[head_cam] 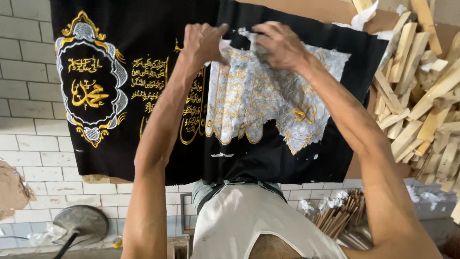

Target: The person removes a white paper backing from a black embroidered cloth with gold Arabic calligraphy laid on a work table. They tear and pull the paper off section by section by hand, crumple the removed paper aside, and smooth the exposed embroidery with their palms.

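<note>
Black velvet-like cloth [143, 139] with gold and silver embroidery spreads across the upper middle of the view, lying over a brown board [330, 9]. White backing paper [258, 96] covers the embroidered panel at the centre of the cloth, its lower edge torn and ragged. Both hands meet at the top edge of this paper. The left hand [203, 44] is clenched on the paper's upper left corner, fingers curled over a crumpled fold. The right hand [280, 45] is just beside it, fingers bent and pinching the paper's top edge. The 2 forearms run down from the hands toward the bottom of the frame.

On the left part of the cloth, an oval medallion [90, 79] in gold and silver thread lies bare, with gold script columns [149, 79] beside it. A heap of pale wooden strips [421, 91] rises at the right. Thin sticks [340, 218] lie bundled lower right. White tiled floor [28, 144] shows at the left, and a round metal pan [81, 224] rests at the lower left.
</note>
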`<state>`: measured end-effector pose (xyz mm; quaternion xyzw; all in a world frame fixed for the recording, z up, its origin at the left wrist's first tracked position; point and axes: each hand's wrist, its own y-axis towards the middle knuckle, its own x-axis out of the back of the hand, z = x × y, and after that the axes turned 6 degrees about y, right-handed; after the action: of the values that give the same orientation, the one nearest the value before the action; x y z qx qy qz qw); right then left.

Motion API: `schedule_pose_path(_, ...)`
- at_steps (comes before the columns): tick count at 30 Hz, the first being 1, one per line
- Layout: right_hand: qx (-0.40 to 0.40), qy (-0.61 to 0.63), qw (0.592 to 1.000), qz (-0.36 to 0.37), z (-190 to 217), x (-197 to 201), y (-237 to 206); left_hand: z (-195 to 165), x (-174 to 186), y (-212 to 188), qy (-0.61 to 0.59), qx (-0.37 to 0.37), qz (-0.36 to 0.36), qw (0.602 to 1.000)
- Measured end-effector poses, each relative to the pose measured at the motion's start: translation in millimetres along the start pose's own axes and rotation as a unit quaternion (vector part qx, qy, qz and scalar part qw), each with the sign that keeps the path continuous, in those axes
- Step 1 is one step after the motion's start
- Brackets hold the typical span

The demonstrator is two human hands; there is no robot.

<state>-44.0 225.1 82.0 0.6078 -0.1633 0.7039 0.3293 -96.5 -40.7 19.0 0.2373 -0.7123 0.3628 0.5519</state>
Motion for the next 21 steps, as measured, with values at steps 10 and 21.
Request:
schedule_pose_path(10,0.032,-0.096,0.978,0.183,0.5,-28.2,29.6,-19.2,-21.6,-11.4,-0.094,0.029,0.014,0.995)
schedule_pose_path(21,-0.168,0.037,0.985,0.017,6.2,7.5,14.6,-24.5,-15.5,-8.9,-0.091,0.022,0.029,0.995)
